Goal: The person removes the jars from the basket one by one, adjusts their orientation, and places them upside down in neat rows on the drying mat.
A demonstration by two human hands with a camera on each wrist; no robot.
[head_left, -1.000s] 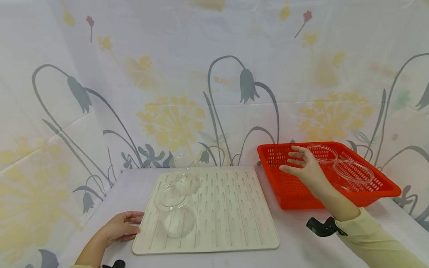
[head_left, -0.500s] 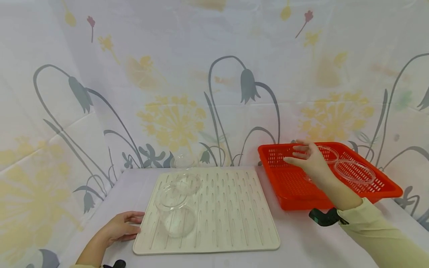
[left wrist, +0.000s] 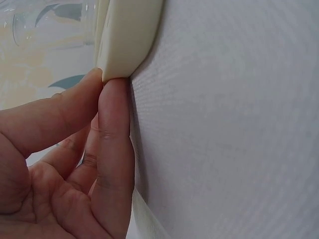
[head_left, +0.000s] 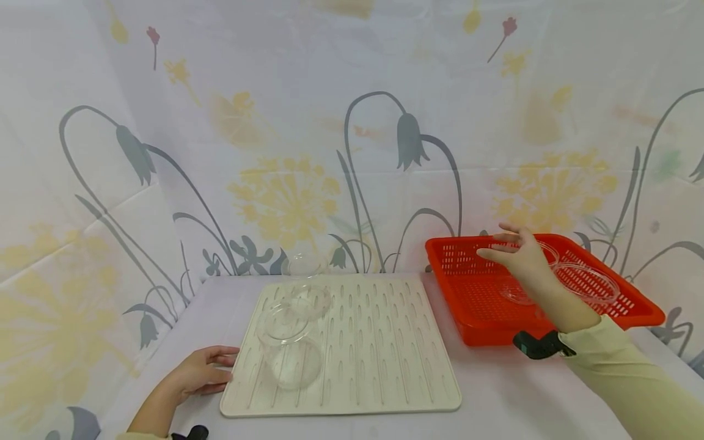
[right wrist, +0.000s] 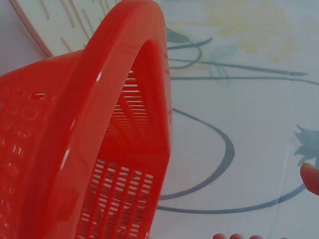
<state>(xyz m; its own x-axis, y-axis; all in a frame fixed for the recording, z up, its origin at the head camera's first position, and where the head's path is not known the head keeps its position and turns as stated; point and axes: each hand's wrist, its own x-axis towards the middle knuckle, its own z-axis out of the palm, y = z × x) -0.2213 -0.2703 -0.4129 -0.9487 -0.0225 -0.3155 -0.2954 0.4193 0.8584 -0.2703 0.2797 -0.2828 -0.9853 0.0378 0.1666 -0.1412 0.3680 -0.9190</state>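
My left hand (head_left: 198, 374) rests at the left edge of a cream ribbed mat (head_left: 385, 348). In the left wrist view, its thumb and a finger (left wrist: 115, 114) touch the mat's corner edge (left wrist: 130, 40). Two clear round containers stand on the mat's left side: a nearer one (head_left: 293, 363) and a farther one (head_left: 309, 300). My right hand (head_left: 519, 256) hovers over a red perforated basket (head_left: 473, 333), fingers spread and holding nothing. Clear round-rimmed containers (head_left: 588, 299) lie in the basket, partly hidden by the right hand and forearm.
White cloth (head_left: 192, 318) covers the table, and a flower-printed curtain (head_left: 308, 122) hangs right behind mat and basket. The basket's raised rim (right wrist: 65, 144) fills much of the right wrist view.
My right hand has moved right and slightly up over the basket, uncovering more of a clear container inside. The left hand stays at the mat's edge.
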